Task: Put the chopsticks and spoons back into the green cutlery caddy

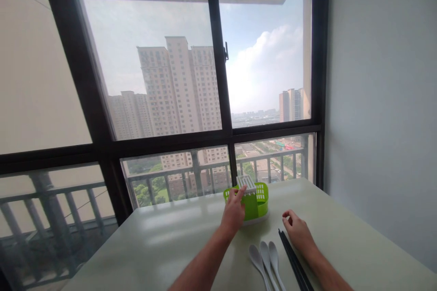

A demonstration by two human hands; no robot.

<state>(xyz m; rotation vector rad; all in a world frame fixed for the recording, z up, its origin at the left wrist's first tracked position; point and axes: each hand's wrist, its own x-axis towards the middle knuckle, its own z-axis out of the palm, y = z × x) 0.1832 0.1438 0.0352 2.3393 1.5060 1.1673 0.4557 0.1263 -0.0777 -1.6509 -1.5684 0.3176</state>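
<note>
A bright green cutlery caddy (262, 209) with lattice sides stands on a white base near the far edge of the table. Over its top sits a tilted white slotted rack (246, 183). My left hand (233, 213) reaches to the caddy's left front, its fingers closed on the near edge of the rack; the thumb is partly hidden. My right hand (297, 231) rests on the table to the right, fingers loosely curled with nothing seen in them. Just left of it lie black chopsticks (294, 259), and beside those are three pale spoons (266, 259), bowls pointing away from me.
The pale glossy table (164, 236) reaches to a dark-framed window (170, 142) at the back. A plain wall (378, 100) stands on the right. Outside the glass are a railing (177, 177) and tall buildings (180, 86).
</note>
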